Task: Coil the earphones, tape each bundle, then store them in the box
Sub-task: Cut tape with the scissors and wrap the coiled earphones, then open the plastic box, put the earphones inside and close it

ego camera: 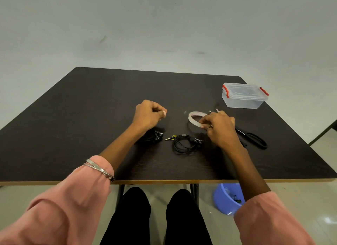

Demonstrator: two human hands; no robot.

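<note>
Pulling a strip off the tape roll (194,119), right hand (218,128) pinching the roll, left hand (148,116) curled apart from it, seemingly nipping the free end, though too small to confirm. Best kept taut and short before wrapping the coiled earphones (184,143) lying between both on the surface (91,106). Clear box (243,96) far right, lid on, seemingly empty; second bundle (155,136) under left wrist.

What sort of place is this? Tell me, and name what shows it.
Probably a plain indoor workroom set up for a desk task. A bare pale wall stands behind a dark folding table, the floor is tiled, and a blue bin sits under the table.
</note>
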